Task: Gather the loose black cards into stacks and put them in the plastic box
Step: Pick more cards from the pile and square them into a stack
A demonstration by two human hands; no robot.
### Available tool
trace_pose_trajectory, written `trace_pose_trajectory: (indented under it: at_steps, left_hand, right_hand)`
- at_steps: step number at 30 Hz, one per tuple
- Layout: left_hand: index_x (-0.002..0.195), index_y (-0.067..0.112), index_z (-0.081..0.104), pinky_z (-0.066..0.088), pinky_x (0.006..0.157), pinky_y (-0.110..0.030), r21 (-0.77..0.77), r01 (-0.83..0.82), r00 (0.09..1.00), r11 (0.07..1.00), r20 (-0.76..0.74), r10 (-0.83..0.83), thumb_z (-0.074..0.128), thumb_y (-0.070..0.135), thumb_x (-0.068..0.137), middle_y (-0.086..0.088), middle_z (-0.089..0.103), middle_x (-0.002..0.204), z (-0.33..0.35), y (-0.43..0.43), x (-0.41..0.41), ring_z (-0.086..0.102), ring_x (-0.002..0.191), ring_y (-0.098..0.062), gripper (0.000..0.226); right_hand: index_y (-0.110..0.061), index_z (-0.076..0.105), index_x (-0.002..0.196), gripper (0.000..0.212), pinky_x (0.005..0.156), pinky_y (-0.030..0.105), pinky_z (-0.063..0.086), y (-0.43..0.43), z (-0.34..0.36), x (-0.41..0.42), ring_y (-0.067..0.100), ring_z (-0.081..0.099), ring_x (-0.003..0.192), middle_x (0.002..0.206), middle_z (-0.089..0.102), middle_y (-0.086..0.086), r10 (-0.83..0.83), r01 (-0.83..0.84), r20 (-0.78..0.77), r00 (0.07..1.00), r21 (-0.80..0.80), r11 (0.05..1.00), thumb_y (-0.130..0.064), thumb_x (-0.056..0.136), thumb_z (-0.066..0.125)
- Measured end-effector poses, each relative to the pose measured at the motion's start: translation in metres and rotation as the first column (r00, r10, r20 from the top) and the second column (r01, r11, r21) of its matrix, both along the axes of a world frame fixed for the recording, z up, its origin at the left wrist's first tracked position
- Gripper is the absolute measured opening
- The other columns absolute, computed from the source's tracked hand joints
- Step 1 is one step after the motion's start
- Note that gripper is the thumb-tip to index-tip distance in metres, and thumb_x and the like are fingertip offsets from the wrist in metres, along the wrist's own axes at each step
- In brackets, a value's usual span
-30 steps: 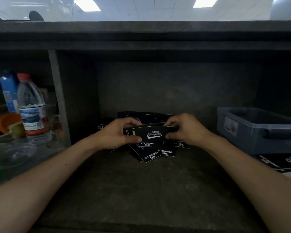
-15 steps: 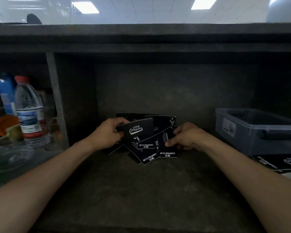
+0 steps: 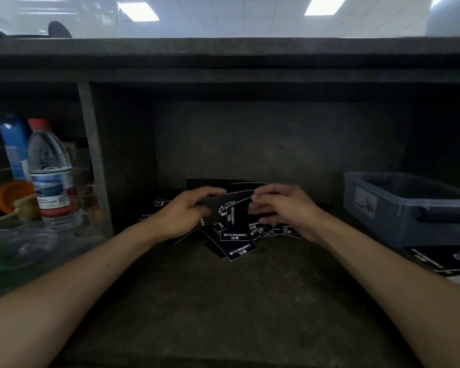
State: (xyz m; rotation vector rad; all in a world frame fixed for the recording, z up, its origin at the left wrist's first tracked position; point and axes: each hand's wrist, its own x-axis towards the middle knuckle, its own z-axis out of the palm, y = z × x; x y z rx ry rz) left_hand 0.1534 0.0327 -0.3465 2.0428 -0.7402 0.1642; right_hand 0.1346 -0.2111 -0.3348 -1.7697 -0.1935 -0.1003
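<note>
Loose black cards (image 3: 241, 251) are lying fanned on the shelf (image 3: 223, 301) just below both grips. We are gathering them into a stack: our left grip (image 3: 179, 217) is pinching a small stack (image 3: 218, 208), and our right grip (image 3: 283, 208) is pinching a single card (image 3: 235, 217) against it. The plastic box (image 3: 398, 229) is standing well to the right of the right grip. Next, we judge, the move is calling for squaring edges and collecting more.
</note>
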Motion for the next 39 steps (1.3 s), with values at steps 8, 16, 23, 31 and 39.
trace_pose_trajectory:
  at_steps: [8, 16, 23, 31, 39]
  left_hand:
    - [0.132, 0.019, 0.058, 0.056, 0.094, -0.034, 0.051, -0.128, 0.968, 0.990, 0.226, 0.114, 0.074, 0.012, 0.088, 0.005, 0.067, 0.116, -0.005, 0.000, 0.002, 0.065, 0.106, -0.007, 0.047]
    - [0.115, 0.023, 0.065, 0.053, 0.080, -0.012, -0.088, -0.232, 0.933, 0.969, 0.260, 0.247, 0.070, -0.001, 0.086, 0.005, 0.071, 0.109, 0.000, 0.008, 0.010, 0.067, 0.098, -0.003, 0.038]
    - [0.120, 0.028, 0.060, 0.051, 0.078, -0.018, -0.164, -0.316, 0.927, 0.934, 0.159, 0.341, 0.051, -0.006, 0.095, 0.002, 0.064, 0.123, 0.003, 0.023, 0.020, 0.063, 0.104, -0.008, 0.042]
    - [0.114, 0.024, 0.064, 0.058, 0.071, -0.028, -0.083, -0.275, 0.949, 0.958, 0.133, 0.284, 0.055, -0.010, 0.088, -0.005, 0.073, 0.106, -0.003, 0.016, 0.019, 0.071, 0.088, -0.016, 0.044]
    - [0.118, 0.016, 0.066, 0.058, 0.086, -0.028, -0.048, -0.193, 0.968, 0.980, 0.154, 0.198, 0.061, -0.009, 0.089, -0.001, 0.072, 0.108, -0.001, 0.014, 0.013, 0.069, 0.102, -0.012, 0.039]
  right_hand:
    - [-0.012, 0.065, 0.116, 0.052, 0.094, 0.035, 0.055, 0.001, -0.002, -0.005, 0.008, 0.065, 0.113, 0.114, 0.074, 0.001, 0.194, -0.191, 0.008, 0.981, -0.122, 0.974, 0.022, 0.082, 0.047]
    - [-0.019, 0.068, 0.113, 0.056, 0.090, 0.025, 0.053, -0.001, -0.008, 0.001, 0.005, 0.065, 0.112, 0.118, 0.071, -0.001, 0.208, -0.141, 0.187, 0.960, -0.318, 0.938, 0.022, 0.081, 0.048]
    - [-0.028, 0.052, 0.140, 0.057, 0.100, 0.015, 0.039, -0.010, -0.011, 0.005, 0.005, 0.051, 0.122, 0.142, 0.053, -0.003, 0.223, 0.045, 0.215, 0.951, -0.806, 0.590, -0.007, 0.088, 0.059]
    - [-0.028, 0.069, 0.118, 0.048, 0.104, 0.025, 0.040, -0.020, -0.004, 0.001, 0.008, 0.052, 0.122, 0.132, 0.058, -0.007, 0.231, 0.099, 0.254, 0.939, -0.844, 0.526, -0.045, 0.075, 0.081]
    - [-0.031, 0.077, 0.103, 0.026, 0.077, 0.019, 0.049, -0.024, 0.007, -0.001, -0.006, 0.063, 0.085, 0.095, 0.071, -0.020, 0.221, 0.104, 0.269, 0.937, -0.822, 0.559, -0.036, 0.077, 0.076]
